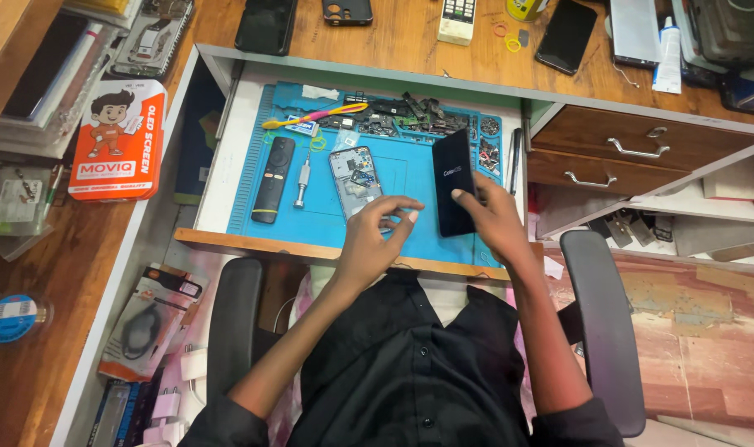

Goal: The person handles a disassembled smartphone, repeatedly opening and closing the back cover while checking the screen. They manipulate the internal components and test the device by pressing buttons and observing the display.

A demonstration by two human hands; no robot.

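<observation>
My right hand (491, 217) grips a black phone screen panel (453, 178), held tilted on its lower edge above the blue work mat (402, 170). My left hand (375, 236) hovers just left of it with fingers pinched together; whether they hold anything is too small to tell. An opened phone body (355, 178) with its insides showing lies on the mat just above my left hand.
On the mat lie a black remote (273, 180), a small screwdriver (301, 182), a yellow-pink pry tool (315, 117) and several loose parts (410, 116). Wooden drawers (633, 149) stand open at right. Phones (265, 25) and a boxed screen (118, 138) rest on the desk.
</observation>
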